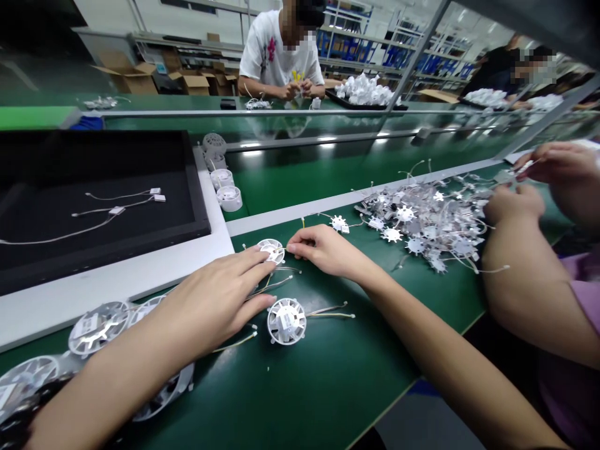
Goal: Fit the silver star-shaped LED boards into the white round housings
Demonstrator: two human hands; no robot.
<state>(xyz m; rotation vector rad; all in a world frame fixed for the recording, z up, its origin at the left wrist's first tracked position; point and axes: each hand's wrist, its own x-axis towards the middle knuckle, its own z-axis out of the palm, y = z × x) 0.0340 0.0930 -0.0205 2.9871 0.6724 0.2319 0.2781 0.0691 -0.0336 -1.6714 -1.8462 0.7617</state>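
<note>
My left hand (222, 290) reaches over the green bench with its fingertips on a small white round fan-like housing (273, 251), steadying it. To its right, my right hand (323, 249) pinches a thin wire at that housing's edge. Just nearer to me lies another white round housing (287, 322) with a silver spoked plate, a white block and two wires trailing right. Several similar housings (98, 328) lie under and beside my left forearm, which partly hides them. Loose wires (272, 287) with small white plugs stick out below my left fingers.
A black tray (197, 187) with several wired white pieces (117, 210) stands on the left. White cylindrical parts (229, 197) line its right side. A heap of silver spoked plates (422, 215) lies right, near a co-worker's hands (520, 200). Another person (285, 56) works across the bench.
</note>
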